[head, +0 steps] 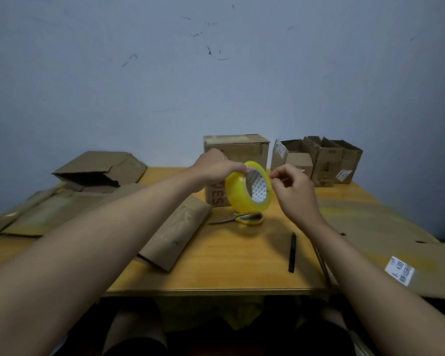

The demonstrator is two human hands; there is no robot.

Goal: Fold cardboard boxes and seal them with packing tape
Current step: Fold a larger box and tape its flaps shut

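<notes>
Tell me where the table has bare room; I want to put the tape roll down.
Bare wood lies between the folded cardboard and the black strip, running to the table's near edge. Crowded: flattened cardboard at left, boxes along the back, a cardboard sheet at right, scissors mid-table.

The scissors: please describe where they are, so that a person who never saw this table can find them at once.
Look at the wooden table, near its middle, just below the yellow tape roll that the left hand holds up. The scissors lie flat there, closed. Their yellow handles set them apart from the thin black stick lying nearer the front edge.
</notes>
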